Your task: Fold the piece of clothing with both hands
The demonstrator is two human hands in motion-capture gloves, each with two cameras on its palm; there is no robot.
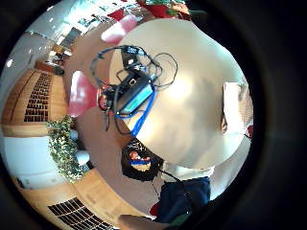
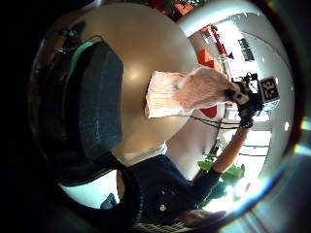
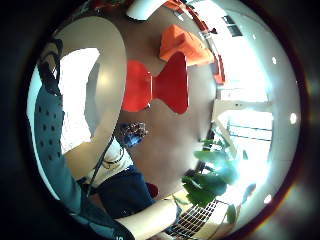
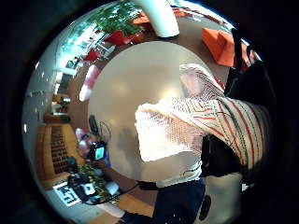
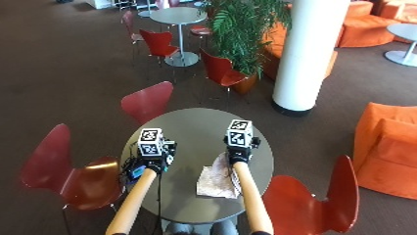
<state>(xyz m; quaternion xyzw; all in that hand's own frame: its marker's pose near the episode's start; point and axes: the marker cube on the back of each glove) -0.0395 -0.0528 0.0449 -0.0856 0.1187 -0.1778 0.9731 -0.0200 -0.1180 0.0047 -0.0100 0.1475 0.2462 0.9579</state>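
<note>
- The right hand (image 5: pixel 238 152) is up above the round table (image 5: pixel 189 128), and it looks like its fingers pinch one edge of the clothing (image 5: pixel 216 180). In the right thumb side palm view the cloth (image 4: pixel 187 126) runs right up to that palm, but the fingers are hard to see, so this is a best guess.
- The left hand (image 5: pixel 155 157) is over the left part of the table, well apart from the cloth. It holds nothing. Its thumb (image 2: pixel 97 97) looks straight, so the hand seems relaxed.
- The clothing hangs from the right hand, and its lower part lies on the table near the person.
- The cloth is light, with thin red stripes. It looks soft and floppy, and it is bunched and crumpled.
- The folding looks like it is only starting. There is no neat fold to see yet.
- Only one hand has the cloth, so the left hand may need to take an edge too.
- A small black box with cables (image 5: pixel 135 170) sits at the table's left edge.
</note>
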